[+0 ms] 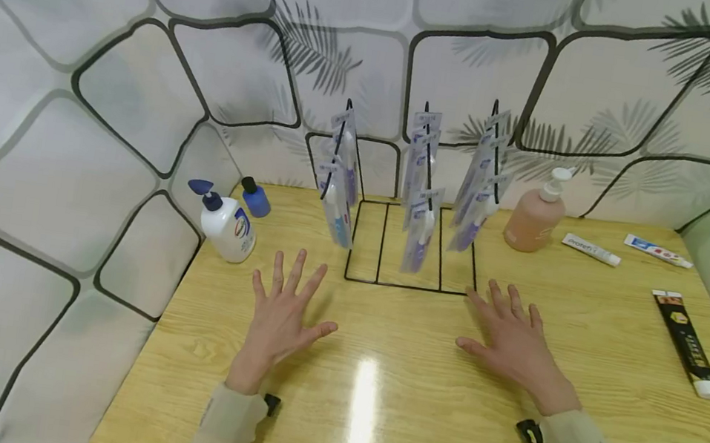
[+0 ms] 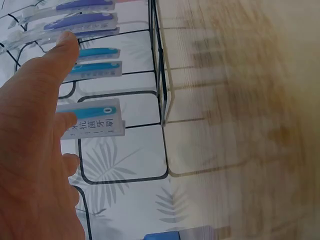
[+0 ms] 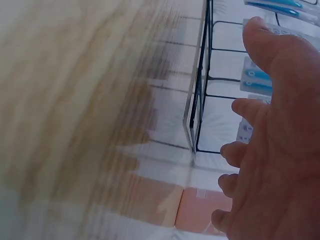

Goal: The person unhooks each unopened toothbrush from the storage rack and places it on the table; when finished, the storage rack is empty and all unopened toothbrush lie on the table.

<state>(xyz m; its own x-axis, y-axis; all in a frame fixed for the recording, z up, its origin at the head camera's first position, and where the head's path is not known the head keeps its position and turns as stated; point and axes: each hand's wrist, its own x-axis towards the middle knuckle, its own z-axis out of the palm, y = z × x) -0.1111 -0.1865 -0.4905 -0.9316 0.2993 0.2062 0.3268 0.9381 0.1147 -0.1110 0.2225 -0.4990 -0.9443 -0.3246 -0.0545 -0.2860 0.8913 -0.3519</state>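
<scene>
My left hand (image 1: 284, 311) lies flat on the wooden table (image 1: 369, 418) with fingers spread, holding nothing. My right hand (image 1: 511, 335) lies flat too, fingers spread toward the black wire rack (image 1: 415, 248). The rack stands just beyond both hands and carries hanging packaged toothbrushes (image 1: 419, 234) on three prongs. In the left wrist view the left hand (image 2: 35, 150) stretches toward the toothbrush packs (image 2: 92, 120) and the rack base (image 2: 161, 65). The right wrist view shows the right hand (image 3: 272, 150) beside the rack base (image 3: 200, 100).
A white pump bottle (image 1: 228, 223) and a small blue bottle (image 1: 256, 197) stand at the back left. A peach pump bottle (image 1: 536, 215), two toothpaste tubes (image 1: 591, 249) (image 1: 658, 251) and a black tube (image 1: 686, 341) lie to the right. Patterned walls enclose the table.
</scene>
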